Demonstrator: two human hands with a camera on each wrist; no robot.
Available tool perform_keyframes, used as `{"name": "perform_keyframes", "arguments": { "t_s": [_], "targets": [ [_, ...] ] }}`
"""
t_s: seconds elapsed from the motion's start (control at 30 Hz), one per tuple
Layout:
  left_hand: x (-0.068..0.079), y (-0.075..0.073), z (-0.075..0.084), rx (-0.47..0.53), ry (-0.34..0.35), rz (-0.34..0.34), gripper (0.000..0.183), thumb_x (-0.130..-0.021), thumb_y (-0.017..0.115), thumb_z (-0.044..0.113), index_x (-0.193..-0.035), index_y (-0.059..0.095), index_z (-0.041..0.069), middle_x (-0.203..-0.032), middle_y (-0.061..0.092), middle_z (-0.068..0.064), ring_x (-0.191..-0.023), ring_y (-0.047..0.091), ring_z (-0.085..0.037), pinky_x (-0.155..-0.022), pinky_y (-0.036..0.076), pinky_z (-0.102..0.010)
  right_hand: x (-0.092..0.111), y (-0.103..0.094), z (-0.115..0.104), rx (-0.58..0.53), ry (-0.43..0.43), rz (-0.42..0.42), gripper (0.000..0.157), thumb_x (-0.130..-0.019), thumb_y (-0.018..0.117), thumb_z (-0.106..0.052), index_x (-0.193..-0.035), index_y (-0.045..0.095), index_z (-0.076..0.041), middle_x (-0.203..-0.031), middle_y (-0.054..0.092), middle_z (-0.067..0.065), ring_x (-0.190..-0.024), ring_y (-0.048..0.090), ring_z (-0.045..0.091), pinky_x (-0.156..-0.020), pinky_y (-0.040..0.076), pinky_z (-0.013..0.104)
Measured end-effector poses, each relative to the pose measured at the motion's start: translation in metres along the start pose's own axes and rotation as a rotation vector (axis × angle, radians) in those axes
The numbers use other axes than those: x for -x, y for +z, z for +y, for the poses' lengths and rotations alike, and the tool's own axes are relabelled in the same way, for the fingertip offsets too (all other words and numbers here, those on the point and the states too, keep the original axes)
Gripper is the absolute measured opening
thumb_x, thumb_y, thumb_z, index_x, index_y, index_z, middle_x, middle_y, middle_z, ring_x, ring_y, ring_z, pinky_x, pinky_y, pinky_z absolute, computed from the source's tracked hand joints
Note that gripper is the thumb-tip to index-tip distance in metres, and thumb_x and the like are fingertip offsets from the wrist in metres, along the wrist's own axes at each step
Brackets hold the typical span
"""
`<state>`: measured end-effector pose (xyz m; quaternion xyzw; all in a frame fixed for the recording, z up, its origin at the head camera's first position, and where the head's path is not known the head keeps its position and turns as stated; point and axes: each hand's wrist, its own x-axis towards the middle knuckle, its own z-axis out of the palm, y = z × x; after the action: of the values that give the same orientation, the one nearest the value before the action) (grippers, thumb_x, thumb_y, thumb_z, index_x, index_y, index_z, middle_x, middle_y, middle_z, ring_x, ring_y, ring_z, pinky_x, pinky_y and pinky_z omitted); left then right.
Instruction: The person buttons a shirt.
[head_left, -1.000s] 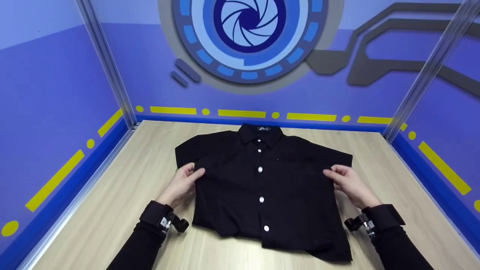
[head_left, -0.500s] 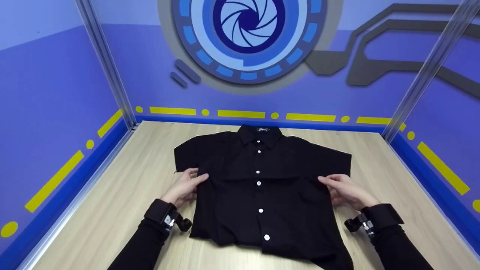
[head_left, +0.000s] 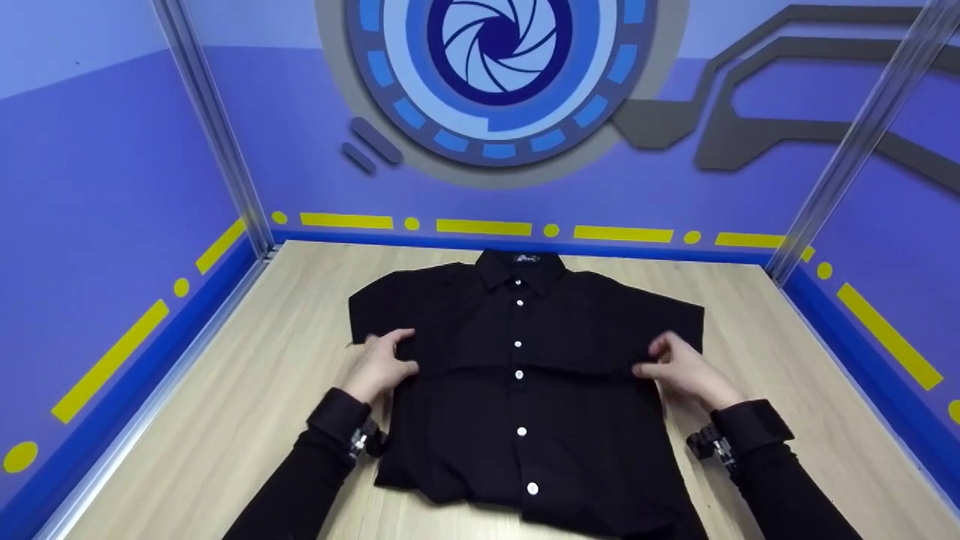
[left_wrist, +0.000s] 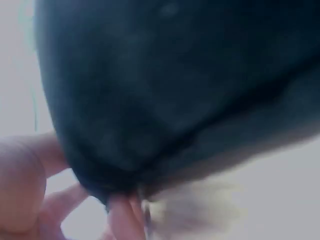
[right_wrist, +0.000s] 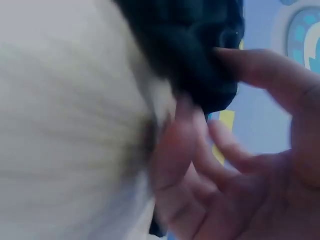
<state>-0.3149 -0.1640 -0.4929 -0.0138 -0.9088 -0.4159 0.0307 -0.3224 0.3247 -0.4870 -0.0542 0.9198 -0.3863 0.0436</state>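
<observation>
A black short-sleeved button-up shirt (head_left: 457, 405) lies front up on the wooden table, its collar toward the back wall. White buttons run down its middle, and a crosswise fold crosses the chest. At the shirt's left side, under the sleeve, my left hand (head_left: 379, 367) has thumb and forefinger spread apart over the edge. My right hand (head_left: 686, 367) is at the opposite side, thumb and forefinger apart and slightly bent at the cloth. In both wrist views the black cloth (left_wrist: 175, 75) lies close between thumb and fingers, blurred. The lower hem is bunched and partly out of frame.
The light wooden table (head_left: 247, 382) extends on both sides of the shirt. Blue printed panels (head_left: 90, 210) with yellow marks wall it in at the left, back and right. Metal posts (head_left: 217, 135) stand at the back corners.
Both hands held the shirt's side edges and drew the cloth toward me, lowering the hem and bringing out the chest fold. Now their thumbs and forefingers have spread apart.
</observation>
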Motion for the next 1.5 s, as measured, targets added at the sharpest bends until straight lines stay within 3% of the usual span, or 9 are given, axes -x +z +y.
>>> {"name": "perform_keyframes", "arguments": {
  "t_s": [0.1, 0.2, 0.37, 0.73, 0.9, 0.97, 1.03, 1.17, 1.5],
  "targets": [
    [-0.001, 0.004, 0.010, -0.194, 0.063, 0.073, 0.064, -0.075, 0.078, 0.027, -0.135, 0.057, 0.018, -0.133, 0.046, -0.023, -0.119, 0.046, -0.041, -0.100, 0.040, -0.049, -0.005, 0.004, -0.001, 0.177, -0.182, 0.150, 0.051, -0.083, 0.075, -0.038, -0.116, 0.055, -0.005, -0.101, 0.058, 0.014, -0.093, 0.052, 0.026, -0.081, 0.042, 0.039],
    [-0.007, 0.008, 0.014, -0.310, 0.151, -0.013, 0.074, -0.074, 0.082, 0.035, -0.139, 0.052, 0.017, -0.146, 0.042, -0.020, -0.134, 0.036, -0.044, -0.109, 0.032, -0.055, -0.007, 0.009, -0.001, 0.289, -0.267, 0.103, 0.055, -0.085, 0.071, -0.045, -0.123, 0.060, -0.006, -0.121, 0.058, 0.017, -0.114, 0.050, 0.037, -0.096, 0.039, 0.051],
    [-0.019, 0.011, 0.012, -0.456, 0.176, -0.224, 0.086, -0.073, 0.080, 0.049, -0.144, 0.046, 0.016, -0.152, 0.039, -0.016, -0.142, 0.028, -0.044, -0.112, 0.023, -0.064, -0.010, 0.012, -0.006, 0.423, -0.217, -0.073, 0.077, -0.081, 0.070, -0.057, -0.135, 0.054, -0.004, -0.140, 0.047, 0.025, -0.129, 0.043, 0.046, -0.101, 0.036, 0.062],
    [-0.021, 0.009, 0.022, -0.552, 0.119, -0.307, 0.092, -0.071, 0.074, 0.064, -0.145, 0.044, 0.019, -0.156, 0.031, -0.015, -0.144, 0.023, -0.042, -0.113, 0.018, -0.065, -0.026, -0.001, 0.002, 0.527, -0.101, -0.178, 0.105, -0.072, 0.067, -0.072, -0.150, 0.033, -0.010, -0.157, 0.021, 0.024, -0.143, 0.012, 0.051, -0.100, 0.007, 0.080],
    [-0.014, 0.023, 0.036, -0.586, 0.334, -0.329, 0.082, -0.080, 0.069, 0.057, -0.147, 0.042, 0.018, -0.154, 0.033, -0.020, -0.142, 0.024, -0.047, -0.108, 0.025, -0.067, -0.023, 0.015, -0.014, 0.563, -0.206, -0.118, 0.104, -0.071, 0.063, -0.076, -0.151, 0.034, -0.015, -0.158, 0.022, 0.022, -0.144, 0.013, 0.048, -0.106, 0.008, 0.075],
    [-0.008, 0.033, 0.044, -0.561, 0.429, -0.403, 0.080, -0.083, 0.066, 0.057, -0.149, 0.039, 0.020, -0.156, 0.029, -0.019, -0.143, 0.020, -0.048, -0.108, 0.025, -0.069, -0.020, 0.027, -0.023, 0.524, -0.269, -0.168, 0.101, -0.075, 0.061, -0.075, -0.152, 0.031, -0.018, -0.159, 0.019, 0.021, -0.145, 0.011, 0.047, -0.107, 0.009, 0.074],
    [-0.002, 0.041, 0.050, -0.535, 0.464, -0.517, 0.080, -0.085, 0.063, 0.058, -0.151, 0.033, 0.024, -0.159, 0.022, -0.018, -0.144, 0.013, -0.049, -0.109, 0.021, -0.069, -0.016, 0.037, -0.031, 0.492, -0.289, -0.259, 0.099, -0.076, 0.061, -0.074, -0.153, 0.027, -0.021, -0.160, 0.015, 0.020, -0.146, 0.007, 0.047, -0.108, 0.010, 0.074],
    [0.004, 0.048, 0.054, -0.552, 0.406, -0.631, 0.085, -0.081, 0.062, 0.065, -0.152, 0.028, 0.032, -0.162, 0.012, -0.011, -0.146, 0.002, -0.046, -0.111, 0.014, -0.070, -0.012, 0.049, -0.039, 0.528, -0.259, -0.366, 0.103, -0.073, 0.061, -0.076, -0.155, 0.021, -0.027, -0.162, 0.008, 0.016, -0.146, 0.002, 0.046, -0.107, 0.009, 0.075],
    [-0.005, 0.043, 0.050, -0.528, 0.336, -0.618, 0.096, -0.071, 0.071, 0.068, -0.151, 0.028, 0.036, -0.163, 0.009, -0.009, -0.147, -0.002, -0.046, -0.107, 0.009, -0.075, -0.018, 0.046, -0.034, 0.545, -0.215, -0.381, 0.109, -0.069, 0.064, -0.077, -0.155, 0.017, -0.030, -0.163, 0.005, 0.010, -0.148, -0.002, 0.043, -0.105, 0.007, 0.077]
  ]
}}
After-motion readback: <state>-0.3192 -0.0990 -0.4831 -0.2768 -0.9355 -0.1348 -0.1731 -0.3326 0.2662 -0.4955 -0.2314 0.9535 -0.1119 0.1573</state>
